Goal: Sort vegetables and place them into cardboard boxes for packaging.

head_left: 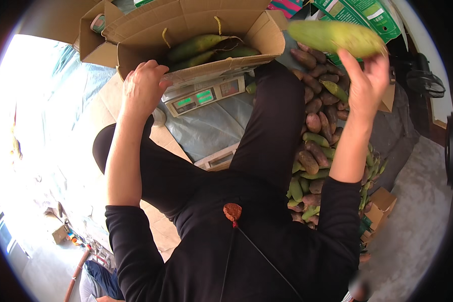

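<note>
My right hand (366,83) is closed around a large pale green radish (332,36), raised at the upper right above a pile. My left hand (145,86) grips the near left edge of an open cardboard box (226,65), its fingers curled over the rim. Several long green radishes (199,46) with thin root tails lie inside the box. Two yellow cord loops hang from the box's far wall. Beneath the box is a digital scale (205,96) with its green display lit.
To my right spreads a heap of reddish-brown tubers (314,123) mixed with green radishes (314,173). Green printed cartons (367,17) stand behind it, near a black fan (426,80). A small cardboard box (382,204) sits at the lower right. Another open carton (93,43) is at the upper left.
</note>
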The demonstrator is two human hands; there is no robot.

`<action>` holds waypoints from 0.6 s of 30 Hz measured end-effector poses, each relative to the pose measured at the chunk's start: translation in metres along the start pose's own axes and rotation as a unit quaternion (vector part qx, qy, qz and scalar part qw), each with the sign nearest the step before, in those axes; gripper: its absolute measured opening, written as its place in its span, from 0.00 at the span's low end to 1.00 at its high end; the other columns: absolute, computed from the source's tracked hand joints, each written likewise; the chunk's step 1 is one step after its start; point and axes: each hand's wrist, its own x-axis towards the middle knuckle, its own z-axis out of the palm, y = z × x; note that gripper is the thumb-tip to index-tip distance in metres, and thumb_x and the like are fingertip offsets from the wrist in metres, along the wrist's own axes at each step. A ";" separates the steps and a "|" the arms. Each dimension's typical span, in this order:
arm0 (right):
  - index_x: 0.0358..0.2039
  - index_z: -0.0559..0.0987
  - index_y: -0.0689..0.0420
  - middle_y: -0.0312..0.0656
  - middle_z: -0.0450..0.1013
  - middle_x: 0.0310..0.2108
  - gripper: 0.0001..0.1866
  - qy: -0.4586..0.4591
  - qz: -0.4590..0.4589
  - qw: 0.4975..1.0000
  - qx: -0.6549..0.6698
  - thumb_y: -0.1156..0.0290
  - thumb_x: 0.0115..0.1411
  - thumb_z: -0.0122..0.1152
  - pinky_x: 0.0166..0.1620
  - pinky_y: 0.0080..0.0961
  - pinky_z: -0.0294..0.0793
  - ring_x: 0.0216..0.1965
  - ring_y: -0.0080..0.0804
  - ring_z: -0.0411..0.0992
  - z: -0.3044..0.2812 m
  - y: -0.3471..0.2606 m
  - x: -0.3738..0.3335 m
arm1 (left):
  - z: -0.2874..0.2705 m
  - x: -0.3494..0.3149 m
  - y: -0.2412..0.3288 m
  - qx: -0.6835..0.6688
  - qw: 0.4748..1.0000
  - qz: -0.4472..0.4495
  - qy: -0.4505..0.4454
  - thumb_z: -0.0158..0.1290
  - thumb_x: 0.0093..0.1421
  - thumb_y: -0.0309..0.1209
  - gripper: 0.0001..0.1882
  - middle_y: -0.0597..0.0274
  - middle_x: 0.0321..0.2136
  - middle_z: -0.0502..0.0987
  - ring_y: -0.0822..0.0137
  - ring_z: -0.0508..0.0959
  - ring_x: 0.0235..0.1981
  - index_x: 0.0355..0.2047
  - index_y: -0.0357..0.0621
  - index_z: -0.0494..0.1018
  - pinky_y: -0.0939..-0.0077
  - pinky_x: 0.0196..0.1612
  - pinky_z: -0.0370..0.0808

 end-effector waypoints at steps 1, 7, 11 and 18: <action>0.44 0.72 0.63 0.40 0.72 0.41 0.21 -0.016 0.030 0.999 0.007 0.79 0.48 0.67 0.48 0.25 0.69 0.43 0.27 0.70 0.018 -0.008 0.004 | 0.001 0.000 -0.001 0.000 1.000 -0.002 -0.001 0.60 0.47 0.31 0.13 0.61 0.31 0.74 0.60 0.74 0.40 0.35 0.45 0.78 0.64 0.42 0.71; 0.51 0.69 0.56 0.47 0.70 0.41 0.33 -0.148 -0.143 0.937 -0.281 0.71 0.41 0.70 0.47 0.38 0.67 0.44 0.48 0.68 0.097 -0.012 0.005 | 0.001 0.000 -0.001 0.004 1.000 -0.007 -0.013 0.60 0.47 0.31 0.14 0.60 0.32 0.74 0.60 0.74 0.41 0.36 0.45 0.78 0.64 0.43 0.71; 0.48 0.71 0.57 0.41 0.71 0.43 0.27 -0.157 -0.137 0.946 -0.250 0.74 0.45 0.69 0.48 0.28 0.67 0.44 0.34 0.69 0.092 -0.003 -0.008 | 0.000 -0.003 -0.004 -0.008 1.000 -0.010 -0.005 0.60 0.46 0.31 0.15 0.60 0.33 0.74 0.60 0.74 0.41 0.36 0.45 0.77 0.64 0.44 0.71; 0.43 0.77 0.58 0.39 0.75 0.37 0.17 -0.028 0.148 0.971 -0.185 0.73 0.51 0.65 0.43 0.23 0.70 0.38 0.26 0.71 -0.016 0.048 -0.075 | -0.004 -0.001 0.004 -0.026 1.000 -0.011 -0.009 0.59 0.46 0.28 0.16 0.55 0.32 0.74 0.54 0.74 0.39 0.38 0.41 0.76 0.64 0.42 0.71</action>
